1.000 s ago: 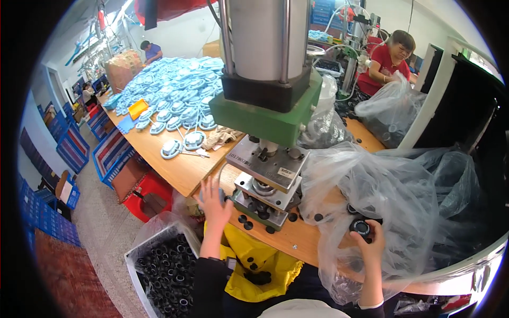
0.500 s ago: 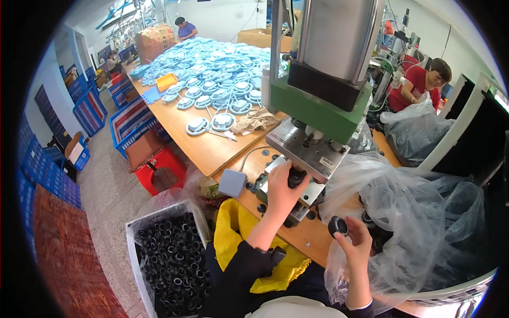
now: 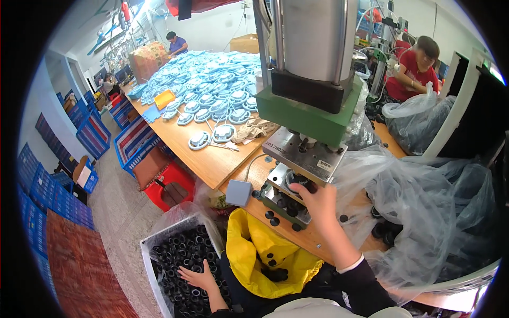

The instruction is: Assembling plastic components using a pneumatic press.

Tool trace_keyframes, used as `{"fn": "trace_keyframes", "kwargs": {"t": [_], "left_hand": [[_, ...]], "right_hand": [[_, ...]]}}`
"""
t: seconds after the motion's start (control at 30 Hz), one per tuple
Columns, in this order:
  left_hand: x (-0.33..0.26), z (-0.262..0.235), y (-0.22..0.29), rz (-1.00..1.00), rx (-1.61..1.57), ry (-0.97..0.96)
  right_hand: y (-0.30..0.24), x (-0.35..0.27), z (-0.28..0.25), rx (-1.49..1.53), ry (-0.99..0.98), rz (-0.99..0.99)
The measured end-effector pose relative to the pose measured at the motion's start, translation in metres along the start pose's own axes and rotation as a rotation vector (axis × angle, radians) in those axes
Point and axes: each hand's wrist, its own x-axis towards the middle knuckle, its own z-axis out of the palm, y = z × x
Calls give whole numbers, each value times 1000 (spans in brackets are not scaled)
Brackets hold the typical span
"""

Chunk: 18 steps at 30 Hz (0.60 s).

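My right hand (image 3: 321, 204) reaches in between the plates of the green bench press (image 3: 310, 114). Its thumb and fingers are closed about a round black plastic part (image 3: 298, 182) on the lower metal plate (image 3: 278, 175); some fingertips are hidden. Over at lower left, my left hand (image 3: 200, 278) is open with fingers spread, above a white box (image 3: 151, 270). Loose black rings (image 3: 177, 259) fill that box, and nothing shows in the left palm. Between my arms lies an open yellow bag (image 3: 241, 259) with a few black pieces in it.
Small black discs (image 3: 273, 218) lie on the wooden bench (image 3: 249, 185) beside a grey box (image 3: 238, 192). A large clear plastic bag (image 3: 419, 212) spreads at right. Light-blue parts (image 3: 212, 79) pile up behind. A red stool (image 3: 172, 188) stands left. Another person (image 3: 416, 69) works at far right.
My left hand has left the press and moved down to the box of rings. My right hand has come from beside the clear bag to the press with a black part.
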Motion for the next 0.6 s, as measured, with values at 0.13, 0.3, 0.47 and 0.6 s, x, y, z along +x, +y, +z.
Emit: {"fn": "trace_keyframes", "kwargs": {"t": [0.13, 0.3, 0.47, 0.6], "left_hand": [[16, 23, 25, 533, -330, 9], [-6, 21, 185, 969, -528, -194], [10, 51, 236, 1046, -197, -305], [2, 43, 245, 1092, -85, -348]], "right_hand": [[-16, 8, 4, -38, -108, -65], [5, -27, -26, -93, -108, -70], [42, -89, -97, -505, 65, -26], [93, -103, -163, -856, 222, 120]]}}
